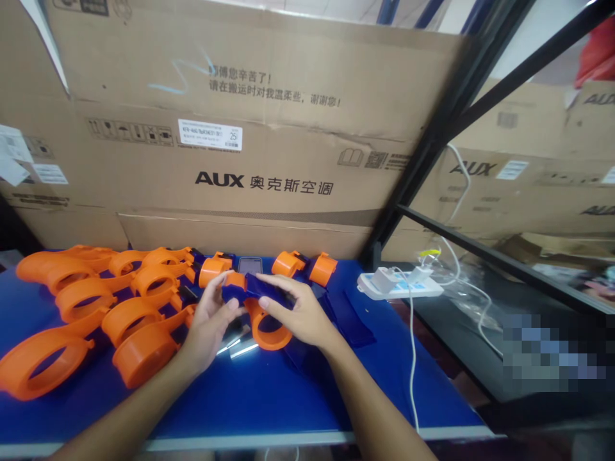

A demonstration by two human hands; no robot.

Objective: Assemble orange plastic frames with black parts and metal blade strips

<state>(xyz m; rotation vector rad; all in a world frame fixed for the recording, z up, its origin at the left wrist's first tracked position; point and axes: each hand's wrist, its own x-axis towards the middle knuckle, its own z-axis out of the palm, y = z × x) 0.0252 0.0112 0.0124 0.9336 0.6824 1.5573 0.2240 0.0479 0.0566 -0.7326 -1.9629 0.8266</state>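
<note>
Over the blue tabletop, my left hand [210, 320] is closed on an orange plastic tape dispenser [271, 340], its thumb and fingers around the upper end. The dispenser's round ring hangs below, between my hands. My right hand [305, 314] pinches a dark blue strip [259, 287] at that same upper end, thumb in front and fingers behind. Part of the strip and the dispenser is hidden by my fingers. Beyond them, more orange tape dispensers [216, 269] stand, with another dispenser [323, 269] farther right.
Several orange dispensers [144, 352] crowd the left of the blue table [230, 403]. Dark blue sheets [348, 317] lie to the right. A white power strip [401, 286] with plugs and a cable [412, 358] sits at the right edge. A large cardboard box [269, 147] stands behind, beside a black frame [432, 134].
</note>
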